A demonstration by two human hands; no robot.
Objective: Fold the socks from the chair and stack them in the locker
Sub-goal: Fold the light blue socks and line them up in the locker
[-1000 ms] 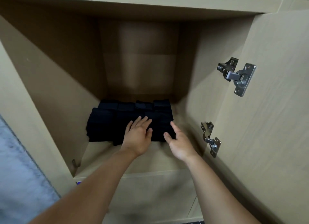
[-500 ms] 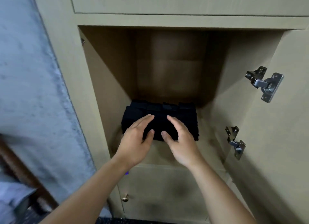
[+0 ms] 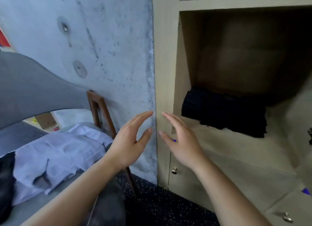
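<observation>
Two bare forearms reach forward from the bottom edge, and both hands hang in the air, touching nothing. On the left hand the fingers are straight and loosely spread, the thumb apart from them; the right hand mirrors it, palm turned inward, fingers relaxed and spread, with a narrow gap between the two sets of fingertips. Below them lies a dark speckled floor. To the left, a chair with a brown wooden frame carries pale crumpled cloth, with something dark at the far left edge that is too blurred to identify. Behind the hands stands the edge of a grey concrete wall, meeting the light wood locker. Further back, inside the open compartment, the folded dark socks sit in a stack on the shelf, well apart from both hands. A small round knob shows on the door beneath.
</observation>
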